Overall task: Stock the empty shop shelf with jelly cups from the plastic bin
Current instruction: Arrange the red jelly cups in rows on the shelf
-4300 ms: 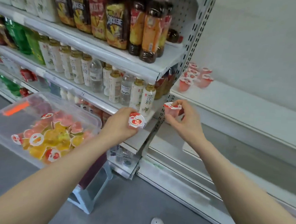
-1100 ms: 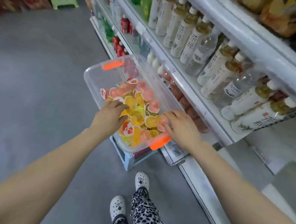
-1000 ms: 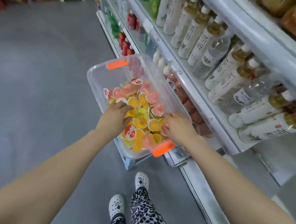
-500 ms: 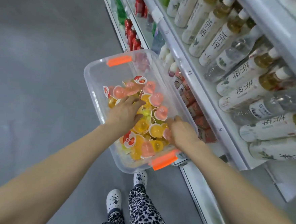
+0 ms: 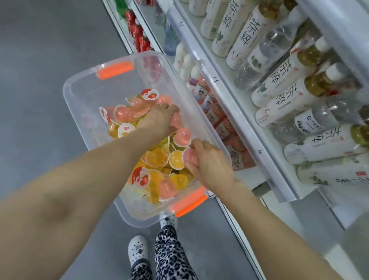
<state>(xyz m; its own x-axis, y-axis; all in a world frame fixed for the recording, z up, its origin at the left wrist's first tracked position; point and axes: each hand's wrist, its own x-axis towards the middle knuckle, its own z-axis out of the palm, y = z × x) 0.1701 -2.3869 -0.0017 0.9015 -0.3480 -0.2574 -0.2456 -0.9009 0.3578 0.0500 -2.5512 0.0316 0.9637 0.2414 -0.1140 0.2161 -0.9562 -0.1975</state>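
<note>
Shoes (image 5: 137, 250): white, on the grey floor (image 5: 42, 64), nearest the camera; the person stands close so both arms reach in.
Plastic bin (image 5: 87, 85): clear, orange handles (image 5: 189, 202), raised beside the drinks shelving, probably for easy reach; its support is hidden.
Right hand (image 5: 210, 165): at the near right wall, fingers curled round a pink cup (image 5: 190, 156), apparently ready to lift it.
Jelly cups (image 5: 156, 157): pink, orange, yellow, heaped loose in the bin's near half, under and between both hands.
Left hand (image 5: 158, 120): further in, palm down on pink cups; whether it grips cannot be told.
Tea bottles (image 5: 277, 80): rows on shelves beyond.
Empty shelf: out of view.
</note>
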